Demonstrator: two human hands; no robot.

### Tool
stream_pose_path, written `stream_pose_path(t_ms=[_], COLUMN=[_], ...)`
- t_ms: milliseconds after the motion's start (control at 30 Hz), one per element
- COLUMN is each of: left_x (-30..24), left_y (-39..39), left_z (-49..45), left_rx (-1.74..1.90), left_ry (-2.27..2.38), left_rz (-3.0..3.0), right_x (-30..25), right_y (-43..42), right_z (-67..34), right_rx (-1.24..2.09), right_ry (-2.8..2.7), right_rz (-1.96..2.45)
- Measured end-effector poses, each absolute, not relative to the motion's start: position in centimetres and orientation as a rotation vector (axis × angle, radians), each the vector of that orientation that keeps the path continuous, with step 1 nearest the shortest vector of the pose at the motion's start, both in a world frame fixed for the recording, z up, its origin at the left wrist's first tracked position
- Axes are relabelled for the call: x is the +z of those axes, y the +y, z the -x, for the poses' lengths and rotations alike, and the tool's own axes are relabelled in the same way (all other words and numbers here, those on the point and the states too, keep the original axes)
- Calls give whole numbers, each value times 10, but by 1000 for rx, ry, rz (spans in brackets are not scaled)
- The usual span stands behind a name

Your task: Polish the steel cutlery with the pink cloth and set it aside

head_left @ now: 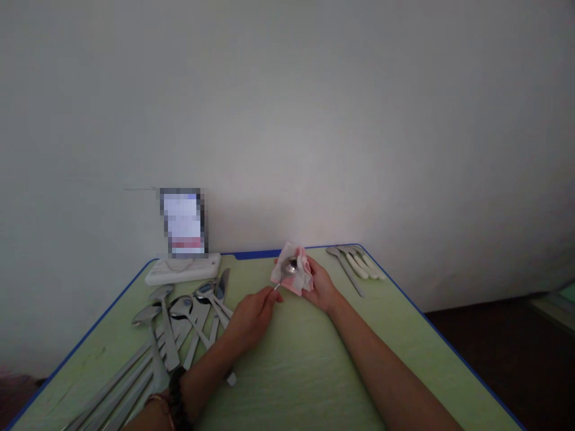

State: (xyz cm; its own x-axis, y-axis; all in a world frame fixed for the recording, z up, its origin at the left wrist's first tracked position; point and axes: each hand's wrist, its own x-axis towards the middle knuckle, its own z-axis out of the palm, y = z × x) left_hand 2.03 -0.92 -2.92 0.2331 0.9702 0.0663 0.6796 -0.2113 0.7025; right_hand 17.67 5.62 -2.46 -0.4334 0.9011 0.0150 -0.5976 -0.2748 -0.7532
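My left hand is closed round the handle of a metal spoon, its bowl pointing away from me. Behind and under the bowl, my right hand grips a crumpled pink and white cloth that touches the spoon. Both hands are above the middle of the table. Left of my left hand lies a loose pile of metal cutlery, with several spoons, a knife and long handles running toward me. My forearm covers part of that pile.
On the green, blue-edged table, a spoon and several white-handled pieces of cutlery lie at the far right. A phone with a blurred screen stands in a white holder at the back left. A wall rises behind.
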Motion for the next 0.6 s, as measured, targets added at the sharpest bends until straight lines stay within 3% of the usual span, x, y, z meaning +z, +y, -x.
stream_pose_path(t_ms=[367, 600], left_x=[-24, -19], left_y=[-12, -13], left_z=[-21, -24], left_rx=[632, 593], left_ry=[1564, 1551], left_rz=[-2002, -2020], right_x=[-37, -36], right_y=[56, 59], right_z=[-180, -174], right_rx=[1779, 1626], right_ry=[-1131, -952], right_rz=[690, 729])
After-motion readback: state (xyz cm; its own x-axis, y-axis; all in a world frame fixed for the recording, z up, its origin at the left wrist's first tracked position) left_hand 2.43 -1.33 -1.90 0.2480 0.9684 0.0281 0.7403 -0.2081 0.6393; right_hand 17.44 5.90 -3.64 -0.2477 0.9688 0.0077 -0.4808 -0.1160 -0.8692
